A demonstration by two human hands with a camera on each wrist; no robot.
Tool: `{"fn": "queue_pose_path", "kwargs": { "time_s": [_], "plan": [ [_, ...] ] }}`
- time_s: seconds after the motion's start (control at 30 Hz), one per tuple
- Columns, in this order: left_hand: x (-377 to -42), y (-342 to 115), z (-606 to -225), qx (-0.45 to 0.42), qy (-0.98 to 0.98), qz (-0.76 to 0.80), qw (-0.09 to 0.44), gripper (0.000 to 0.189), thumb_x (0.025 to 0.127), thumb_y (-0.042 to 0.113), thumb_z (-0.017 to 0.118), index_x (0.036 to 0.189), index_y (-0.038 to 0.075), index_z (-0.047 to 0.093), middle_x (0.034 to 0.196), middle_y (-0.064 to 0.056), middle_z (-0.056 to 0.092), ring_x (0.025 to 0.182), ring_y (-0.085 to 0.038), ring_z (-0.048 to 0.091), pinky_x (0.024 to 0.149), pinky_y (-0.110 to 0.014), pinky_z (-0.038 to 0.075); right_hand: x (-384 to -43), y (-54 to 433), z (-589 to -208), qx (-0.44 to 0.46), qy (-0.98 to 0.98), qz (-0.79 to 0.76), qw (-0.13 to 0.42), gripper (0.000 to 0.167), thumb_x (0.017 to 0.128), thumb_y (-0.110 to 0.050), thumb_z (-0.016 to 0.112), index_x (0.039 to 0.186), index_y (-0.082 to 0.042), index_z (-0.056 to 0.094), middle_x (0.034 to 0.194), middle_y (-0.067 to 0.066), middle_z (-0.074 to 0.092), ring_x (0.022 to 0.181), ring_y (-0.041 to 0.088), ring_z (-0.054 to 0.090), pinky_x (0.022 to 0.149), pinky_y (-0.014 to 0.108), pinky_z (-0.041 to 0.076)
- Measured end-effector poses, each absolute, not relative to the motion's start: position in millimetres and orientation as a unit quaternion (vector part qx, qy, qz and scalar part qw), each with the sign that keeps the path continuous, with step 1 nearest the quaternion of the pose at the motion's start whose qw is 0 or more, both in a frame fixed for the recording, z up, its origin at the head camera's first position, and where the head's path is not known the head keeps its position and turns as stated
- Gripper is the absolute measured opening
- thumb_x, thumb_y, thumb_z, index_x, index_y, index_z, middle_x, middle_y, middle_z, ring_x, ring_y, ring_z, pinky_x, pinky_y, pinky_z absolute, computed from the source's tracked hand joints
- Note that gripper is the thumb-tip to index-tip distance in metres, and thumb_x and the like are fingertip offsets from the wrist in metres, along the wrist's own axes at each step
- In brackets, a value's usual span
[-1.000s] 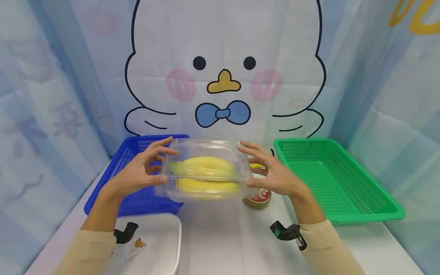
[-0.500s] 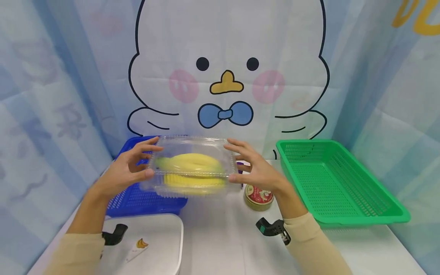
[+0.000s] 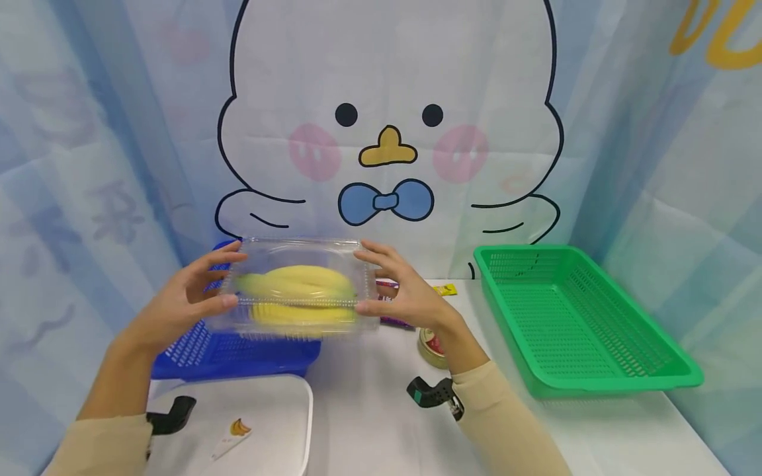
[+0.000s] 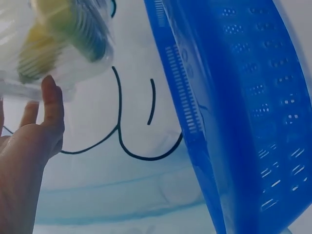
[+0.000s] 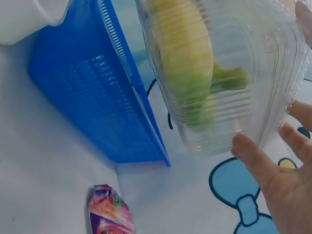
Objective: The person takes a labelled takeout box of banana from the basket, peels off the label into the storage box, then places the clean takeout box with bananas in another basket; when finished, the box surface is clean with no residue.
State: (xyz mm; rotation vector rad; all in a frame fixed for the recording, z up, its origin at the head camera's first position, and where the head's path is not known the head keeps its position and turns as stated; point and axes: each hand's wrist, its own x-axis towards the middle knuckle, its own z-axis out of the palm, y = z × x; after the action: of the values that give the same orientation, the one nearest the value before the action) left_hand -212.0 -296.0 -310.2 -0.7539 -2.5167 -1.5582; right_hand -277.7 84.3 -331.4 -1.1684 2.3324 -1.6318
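Note:
A clear plastic clamshell box (image 3: 294,250) is held up over the blue basket (image 3: 250,360), its lid down. Yellow bananas (image 3: 300,277) with greenish ends lie inside. My left hand (image 3: 169,307) grips the box's left end, thumb in front and fingers behind. At the opposite end, my right hand (image 3: 411,294) grips it the same way. From the right wrist view, the box (image 5: 229,114) hangs apart from the basket's rim. The left wrist view catches only part of the left hand (image 4: 36,129) below the box. Box and left arm hide much of the basket.
A white tray (image 3: 276,423) with a banana-picture label (image 3: 233,437) sits in front of the basket. A green basket (image 3: 577,317) stands at the right. Behind my right hand are a round tin (image 3: 430,348), a purple packet (image 3: 397,322) and a small yellow packet (image 3: 446,289).
Both hands have carried the box of bananas leftward, from the table's middle to over the blue basket. The purple and yellow packets now show more, while my right wrist partly covers the tin.

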Motion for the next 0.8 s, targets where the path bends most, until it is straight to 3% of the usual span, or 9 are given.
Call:
{"fn": "queue_pose_path", "kwargs": {
  "time_s": [0.2,0.37,0.43,0.5,0.6,0.8],
  "plan": [
    [-210.8,-308.5,-312.5,-0.237,-0.831,-0.5,0.058,0.058,0.102,0.005,0.058,0.156,0.014,0.041,0.172,0.004,0.016,0.135,-0.015,0.036,0.093,-0.013,0.045,-284.6,64.9,-335.2,-0.383,0.753,-0.535,0.035,0.093,0.081,-0.055,0.083,0.158,-0.023,0.042,0.169,-0.01,0.018,0.141,0.036,0.042,0.111,0.047,0.047],
    [-213.4,-320.2,-319.1,-0.22,-0.849,-0.477,0.055,0.057,0.102,0.007,0.061,0.156,0.014,0.043,0.172,0.001,0.016,0.141,-0.033,0.034,0.093,-0.014,0.044,-287.7,47.7,-340.4,-0.384,0.742,-0.547,0.056,0.095,0.081,-0.051,0.085,0.158,-0.019,0.041,0.17,-0.007,0.017,0.139,0.036,0.044,0.105,0.044,0.053],
    [-213.5,-324.4,-321.7,-0.211,-0.851,-0.478,0.05,0.058,0.101,0.007,0.062,0.156,0.014,0.043,0.173,0.001,0.015,0.145,-0.047,0.027,0.108,-0.032,0.045,-288.8,40.7,-342.7,-0.385,0.745,-0.542,0.058,0.097,0.08,-0.054,0.084,0.158,-0.018,0.041,0.17,-0.005,0.017,0.14,0.036,0.044,0.107,0.044,0.05],
    [-213.3,-328.7,-323.8,-0.198,-0.855,-0.477,0.049,0.06,0.101,0.008,0.064,0.156,0.016,0.043,0.173,0.001,0.013,0.146,-0.057,0.02,0.114,-0.055,0.039,-290.2,34.4,-345.3,-0.385,0.752,-0.532,0.056,0.099,0.079,-0.059,0.083,0.159,-0.018,0.04,0.17,-0.005,0.017,0.141,0.036,0.043,0.111,0.044,0.047],
    [-212.9,-334.6,-326.1,-0.183,-0.856,-0.481,0.049,0.063,0.099,0.008,0.067,0.156,0.017,0.042,0.173,0.002,0.012,0.146,-0.062,0.015,0.103,-0.082,0.026,-292.4,26.1,-348.7,-0.388,0.752,-0.53,0.061,0.1,0.079,-0.062,0.082,0.159,-0.02,0.039,0.17,-0.004,0.016,0.142,0.036,0.041,0.113,0.044,0.044],
    [-213.4,-345.1,-326.0,-0.158,-0.868,-0.469,0.047,0.07,0.095,0.011,0.072,0.157,0.017,0.04,0.174,-0.004,0.009,0.145,-0.064,0.015,0.102,-0.084,0.025,-295.0,11.3,-350.7,-0.384,0.754,-0.53,0.059,0.098,0.079,-0.064,0.081,0.159,-0.024,0.04,0.169,-0.01,0.016,0.142,0.034,0.041,0.113,0.043,0.045]
  ]
}}
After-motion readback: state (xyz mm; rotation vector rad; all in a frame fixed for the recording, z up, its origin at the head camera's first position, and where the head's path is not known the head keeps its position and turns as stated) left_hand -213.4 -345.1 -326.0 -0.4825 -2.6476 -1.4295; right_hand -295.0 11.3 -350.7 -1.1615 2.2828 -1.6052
